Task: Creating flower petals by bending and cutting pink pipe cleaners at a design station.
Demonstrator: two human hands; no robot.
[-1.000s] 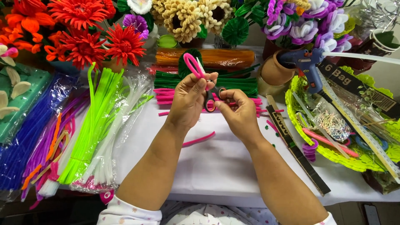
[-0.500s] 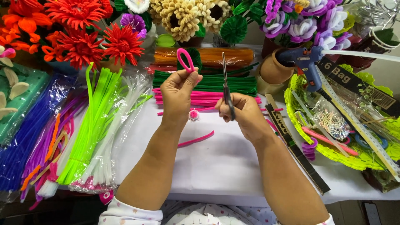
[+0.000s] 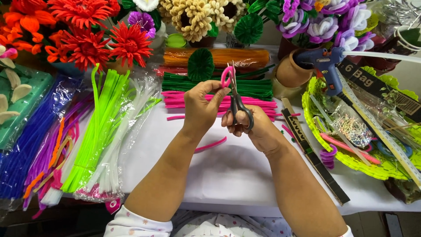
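Head view: left hand [image 3: 199, 107] is pinching a pink loop [image 3: 226, 75] above the table's [image 3: 228, 175] middle; right hand [image 3: 256, 129] is gripping scissors [image 3: 239, 107]. Loop looks light, bendy; best held at its base.

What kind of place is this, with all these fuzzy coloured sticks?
Probably a craft table for making pipe-cleaner flowers. Bundles of pipe cleaners cover the white table, finished fuzzy flowers line the back, and a blue glue gun lies on the right.
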